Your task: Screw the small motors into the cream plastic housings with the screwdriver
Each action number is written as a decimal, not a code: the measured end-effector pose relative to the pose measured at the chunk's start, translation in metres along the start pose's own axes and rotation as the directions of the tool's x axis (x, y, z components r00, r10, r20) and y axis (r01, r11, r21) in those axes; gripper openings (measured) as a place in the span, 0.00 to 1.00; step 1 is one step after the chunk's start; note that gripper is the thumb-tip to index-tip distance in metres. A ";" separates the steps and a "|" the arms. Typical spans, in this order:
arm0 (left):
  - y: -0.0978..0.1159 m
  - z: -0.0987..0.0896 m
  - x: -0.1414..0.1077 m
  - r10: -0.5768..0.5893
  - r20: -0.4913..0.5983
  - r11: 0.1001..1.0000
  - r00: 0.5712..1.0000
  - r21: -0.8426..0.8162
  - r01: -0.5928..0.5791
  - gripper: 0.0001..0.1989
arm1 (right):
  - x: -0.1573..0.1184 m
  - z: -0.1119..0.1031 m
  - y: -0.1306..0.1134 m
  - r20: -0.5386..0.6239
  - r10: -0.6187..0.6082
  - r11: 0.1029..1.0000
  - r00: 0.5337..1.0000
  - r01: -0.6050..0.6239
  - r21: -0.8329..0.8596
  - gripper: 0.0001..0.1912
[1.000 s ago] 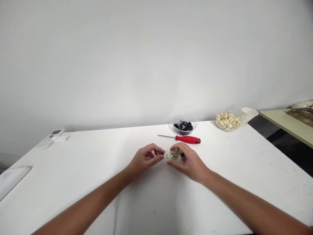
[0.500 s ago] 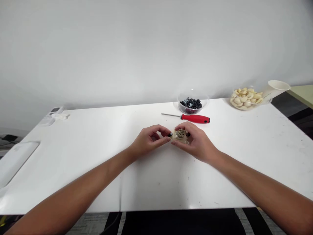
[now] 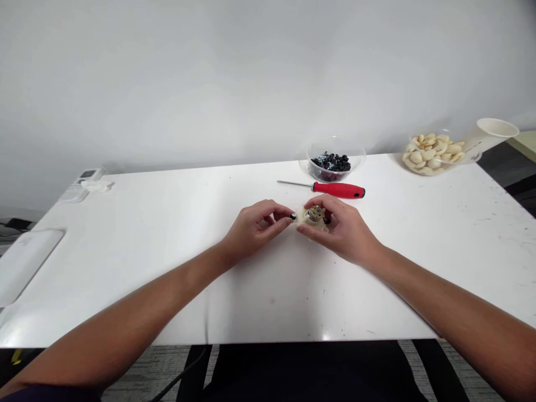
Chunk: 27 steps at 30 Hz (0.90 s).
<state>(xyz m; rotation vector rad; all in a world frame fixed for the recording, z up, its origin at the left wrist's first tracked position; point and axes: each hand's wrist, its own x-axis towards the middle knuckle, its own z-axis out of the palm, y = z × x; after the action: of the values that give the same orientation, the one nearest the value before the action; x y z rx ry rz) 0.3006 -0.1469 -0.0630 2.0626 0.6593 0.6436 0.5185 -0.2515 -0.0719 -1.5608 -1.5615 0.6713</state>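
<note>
My right hand [image 3: 341, 226] is closed around a small cream plastic base [image 3: 302, 216], thumb at its near edge and fingers over the far side. On this base sits a round, metallic-looking slotted part [image 3: 315, 213], and a dark piece shows at its right, partly hidden by my fingers. Between thumb and forefinger, my left hand [image 3: 262, 226] pinches a small black part [image 3: 292, 216] at the base's left end. Whether that black part is fixed to the base I cannot tell. Just beyond my hands lies a red-handled screwdriver [image 3: 339, 190], its shaft pointing left.
Behind the screwdriver, a clear bowl [image 3: 358, 159] holds several small black pieces. Farther right stand a clear bowl of cream-coloured pieces [image 3: 433, 153] and a white cup [image 3: 492, 137]. A white remote-like device [image 3: 75, 192] and a white flat box [image 3: 31, 259] lie at the table's left.
The view has tilted down a little, so everything sits higher in the picture. Both hands keep their grips, and the base appears slightly more tilted.
</note>
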 end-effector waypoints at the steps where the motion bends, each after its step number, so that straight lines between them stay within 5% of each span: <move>1: 0.001 0.000 0.000 0.003 -0.002 1.000 1.000 0.007 -0.003 0.08 | 0.000 0.000 -0.001 0.002 -0.001 1.000 1.000 0.001 -0.003 0.18; 16: -0.004 0.003 -0.001 -0.099 0.022 0.985 0.995 -0.140 0.101 0.11 | -0.003 0.000 -0.006 0.031 0.123 0.989 0.992 -0.125 0.081 0.20; 24: -0.004 0.001 0.001 -0.176 0.035 0.961 0.984 -0.209 0.179 0.13 | -0.003 -0.007 -0.005 0.117 0.009 0.997 0.993 -0.017 0.070 0.25; 27: -0.004 0.001 0.002 -0.159 0.011 0.968 0.987 -0.195 0.159 0.14 | -0.003 -0.016 -0.005 0.017 -0.119 0.992 0.993 0.120 -0.041 0.17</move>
<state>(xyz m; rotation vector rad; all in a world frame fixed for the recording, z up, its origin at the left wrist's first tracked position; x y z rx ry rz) 0.3017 -0.1439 -0.0661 1.8068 0.7265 0.5963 0.5285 -0.2578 -0.0595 -1.4821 -1.6750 0.5876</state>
